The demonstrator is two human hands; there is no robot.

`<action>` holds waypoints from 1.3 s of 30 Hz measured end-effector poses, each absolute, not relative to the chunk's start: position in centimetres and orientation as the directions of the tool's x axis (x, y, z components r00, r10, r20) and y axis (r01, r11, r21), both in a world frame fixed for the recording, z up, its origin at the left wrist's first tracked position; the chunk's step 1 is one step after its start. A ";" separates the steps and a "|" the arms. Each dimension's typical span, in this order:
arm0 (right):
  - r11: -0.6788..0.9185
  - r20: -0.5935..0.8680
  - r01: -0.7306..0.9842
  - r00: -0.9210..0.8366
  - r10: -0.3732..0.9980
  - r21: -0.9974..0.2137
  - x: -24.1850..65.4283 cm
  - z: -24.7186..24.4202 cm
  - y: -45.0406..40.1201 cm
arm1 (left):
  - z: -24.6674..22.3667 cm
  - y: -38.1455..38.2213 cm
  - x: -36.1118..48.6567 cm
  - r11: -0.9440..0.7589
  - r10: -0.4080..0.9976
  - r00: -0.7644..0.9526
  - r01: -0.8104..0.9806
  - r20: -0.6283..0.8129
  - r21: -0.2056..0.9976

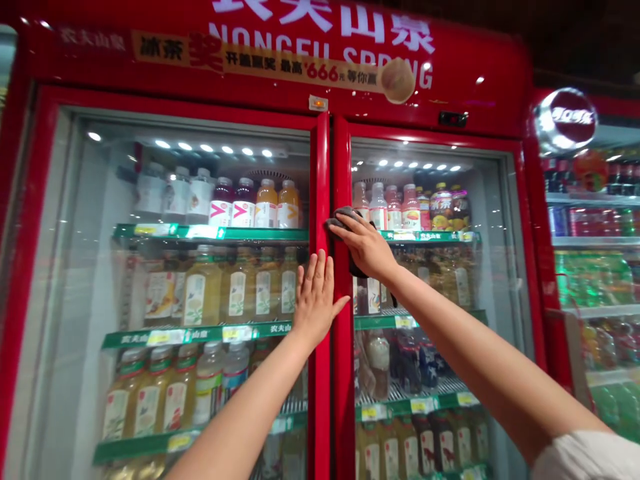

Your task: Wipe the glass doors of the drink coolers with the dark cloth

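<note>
Straight ahead stands a red two-door drinks fridge (280, 113) with glass doors, both closed. My left hand (319, 300) lies flat with fingers spread, its palm against the red frame of the left door (320, 373) beside the gap between the doors. Higher up and to the right, my right hand (365, 243) presses a dark grey cloth (344, 217) onto the red frame of the right door (343, 160). Part of the cloth hangs below that hand, in front of the glass. The palm hides the rest of the cloth.
Behind the glass, bottles (203, 283) fill several shelves edged with green price strips (200, 232). A paper banner (260, 67) runs across the fridge's top panel. At the right, another drinks cooler (595, 243) with a round lit sign (567, 120) stands close by.
</note>
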State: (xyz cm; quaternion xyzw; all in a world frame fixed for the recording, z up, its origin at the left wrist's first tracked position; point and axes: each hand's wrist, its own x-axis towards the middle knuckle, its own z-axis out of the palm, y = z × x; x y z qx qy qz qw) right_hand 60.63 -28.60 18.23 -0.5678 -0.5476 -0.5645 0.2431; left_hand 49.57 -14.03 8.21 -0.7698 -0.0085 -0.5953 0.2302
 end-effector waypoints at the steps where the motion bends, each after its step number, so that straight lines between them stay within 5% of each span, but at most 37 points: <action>1: -0.286 0.918 0.904 -0.216 0.333 0.316 60.4 18.1 -28.5 | 7.9 -14.0 49.3 -0.896 -0.249 0.308 0.286 0.918 -0.339; 10: -0.169 0.850 0.939 -0.182 0.495 0.299 60.2 3.4 -29.6 | 2.3 -13.0 46.1 -0.898 -0.189 0.482 0.268 0.856 -0.349; 20: -0.103 0.876 0.993 -0.001 0.482 0.058 57.1 -13.7 -29.3 | -5.1 -12.0 42.8 -0.917 -0.191 0.609 0.168 0.770 -0.361; 23: -0.045 0.907 0.997 0.082 0.412 -0.070 56.0 -15.9 -29.7 | -6.0 -12.3 42.2 -0.930 -0.173 0.627 0.149 0.760 -0.335; 28: -0.096 0.887 0.884 0.461 0.012 -0.458 54.8 -18.6 -29.1 | -6.6 -12.7 41.9 -0.940 -0.210 0.643 0.073 0.736 -0.333; 39: 0.129 0.616 0.620 0.784 -0.076 -0.774 53.0 -19.3 -22.6 | -10.0 -13.9 43.6 -0.980 -0.183 0.618 -0.056 0.764 -0.189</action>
